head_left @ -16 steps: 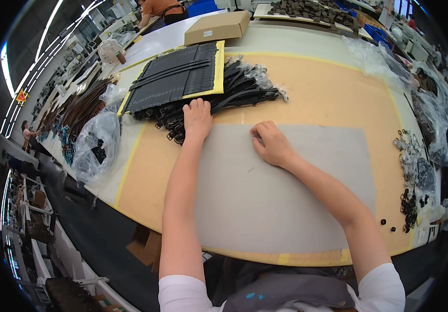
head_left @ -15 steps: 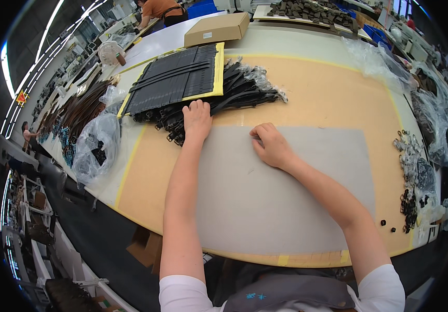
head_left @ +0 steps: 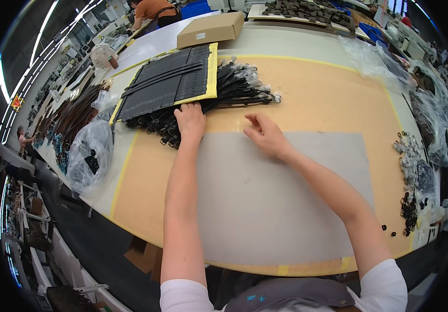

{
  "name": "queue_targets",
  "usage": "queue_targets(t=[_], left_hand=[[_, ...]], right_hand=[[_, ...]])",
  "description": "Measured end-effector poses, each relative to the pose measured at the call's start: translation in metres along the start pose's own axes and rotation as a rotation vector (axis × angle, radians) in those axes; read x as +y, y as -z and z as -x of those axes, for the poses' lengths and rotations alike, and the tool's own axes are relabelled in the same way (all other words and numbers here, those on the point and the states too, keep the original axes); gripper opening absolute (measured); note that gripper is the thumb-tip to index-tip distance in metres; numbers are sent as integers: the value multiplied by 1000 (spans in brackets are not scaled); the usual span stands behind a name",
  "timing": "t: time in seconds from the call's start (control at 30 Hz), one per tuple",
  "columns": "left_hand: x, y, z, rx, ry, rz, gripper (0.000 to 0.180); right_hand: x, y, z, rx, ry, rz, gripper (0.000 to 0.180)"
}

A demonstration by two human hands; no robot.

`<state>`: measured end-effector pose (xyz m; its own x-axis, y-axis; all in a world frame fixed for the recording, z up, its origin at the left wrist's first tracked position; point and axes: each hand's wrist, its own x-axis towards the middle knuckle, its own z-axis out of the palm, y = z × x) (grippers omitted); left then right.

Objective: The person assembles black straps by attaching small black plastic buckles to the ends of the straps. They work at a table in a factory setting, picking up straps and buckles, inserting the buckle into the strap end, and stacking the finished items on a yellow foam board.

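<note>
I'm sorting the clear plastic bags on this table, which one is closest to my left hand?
The clear bag at the table's left edge, holding dark pieces, is nearest your left hand. The other clear bag lies far off by the far right edge.

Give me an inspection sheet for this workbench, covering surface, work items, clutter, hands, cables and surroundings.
Surface: tan worktable with yellow tape edging, grey mat in front of the person.
Job's things: heap of black straps with a stack of dark flat strips on a yellow sheet lying over it.
Clutter: clear plastic bags at left, small metal buckles at right, cardboard box at the far edge.
Hands: left hand rests on the straps; right hand open on the mat's far edge, holding nothing.
Cables: nothing seen.
Surroundings: other benches, another person working at the far end.
</note>
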<state>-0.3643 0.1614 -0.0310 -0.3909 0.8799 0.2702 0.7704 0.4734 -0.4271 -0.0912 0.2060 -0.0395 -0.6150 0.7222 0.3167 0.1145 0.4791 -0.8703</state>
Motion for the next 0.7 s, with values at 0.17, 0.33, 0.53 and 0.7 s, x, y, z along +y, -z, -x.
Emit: queue_targets(t=[0.17, 0.33, 0.53, 0.7], left_hand=[[4, 15, 2, -32, -29, 149, 55], [-12, 36, 10, -81, -8, 457, 68], [-14, 36, 11, -80, 6, 651, 79], [-2, 22, 35, 86, 19, 622, 88]], right_hand=[[44, 3, -90, -40, -253, -228, 57], [50, -4, -141, -139, -420, -221, 63], [31, -2, -158, -273, -405, 209, 53], [-26, -24, -152, -188, -491, -188, 33]])
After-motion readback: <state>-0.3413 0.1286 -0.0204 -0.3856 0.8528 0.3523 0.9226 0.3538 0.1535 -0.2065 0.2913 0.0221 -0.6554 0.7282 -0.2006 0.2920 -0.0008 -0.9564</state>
